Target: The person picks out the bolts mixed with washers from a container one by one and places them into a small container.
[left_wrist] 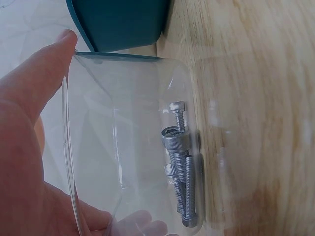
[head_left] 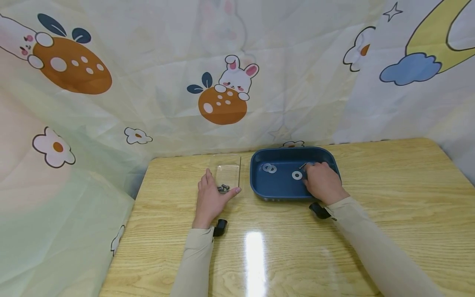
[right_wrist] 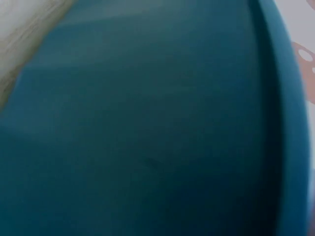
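Note:
My left hand (head_left: 210, 201) holds a clear plastic box (head_left: 233, 175) on the table, thumb at one side of its rim and fingers at the other. Several silver socket-head screws (left_wrist: 179, 142) lie in the box, seen through its wall in the left wrist view. To the right stands a dark blue tray (head_left: 278, 188). My right hand (head_left: 324, 182) reaches down into its right part, fingers bent and fingertips partly hidden. Beside those fingers is a screw (head_left: 302, 166). A flat washer (head_left: 297, 175) lies just left of the hand, and overlapping washers (head_left: 272, 169) lie farther left.
The wooden table (head_left: 167, 239) ends at a patterned cloth (head_left: 167, 103) behind and at the left. The tray's wall (right_wrist: 290, 123) fills much of the right wrist view. Black wrist mounts (head_left: 220, 227) show at both wrists.

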The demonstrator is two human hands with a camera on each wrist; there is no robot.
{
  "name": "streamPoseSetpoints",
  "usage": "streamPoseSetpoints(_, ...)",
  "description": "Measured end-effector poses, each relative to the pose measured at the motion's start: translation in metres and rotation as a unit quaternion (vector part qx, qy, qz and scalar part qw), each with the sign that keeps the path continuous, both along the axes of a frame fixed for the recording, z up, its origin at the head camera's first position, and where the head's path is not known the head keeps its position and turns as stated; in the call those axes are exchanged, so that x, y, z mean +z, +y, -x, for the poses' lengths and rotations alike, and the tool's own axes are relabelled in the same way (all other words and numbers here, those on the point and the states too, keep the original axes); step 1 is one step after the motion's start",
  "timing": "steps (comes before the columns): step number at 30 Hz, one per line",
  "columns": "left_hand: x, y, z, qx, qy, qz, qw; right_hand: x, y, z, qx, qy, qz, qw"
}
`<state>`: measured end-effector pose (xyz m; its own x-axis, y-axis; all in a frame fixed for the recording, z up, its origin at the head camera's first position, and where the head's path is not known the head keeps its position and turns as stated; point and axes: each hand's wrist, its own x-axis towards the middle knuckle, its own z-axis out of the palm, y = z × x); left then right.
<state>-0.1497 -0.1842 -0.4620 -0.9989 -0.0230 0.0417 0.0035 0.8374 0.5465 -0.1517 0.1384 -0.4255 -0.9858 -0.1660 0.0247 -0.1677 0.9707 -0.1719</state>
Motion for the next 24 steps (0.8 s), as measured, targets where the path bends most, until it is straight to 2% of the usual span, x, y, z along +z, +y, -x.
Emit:
streamPoseSetpoints(13, 0.001, 0.001, 0.0, 0.001, 0.0, 0.002, 1.0, -0.001, 0.006, 0.007, 0.002, -0.037, -0.018, 0.9991)
streamPoseSetpoints(20, 0.002, 0.001, -0.001, 0.0, 0.002, 0.003, 1.0, -0.003, 0.011, 0.008, 0.012, -0.023, -0.034, 0.9991)
streamPoseSetpoints(24, 0.002, 0.001, -0.001, -0.001, 0.003, 0.001, 1.0, -0.003, 0.011, 0.007, 0.005, -0.027, -0.034, 0.9991)
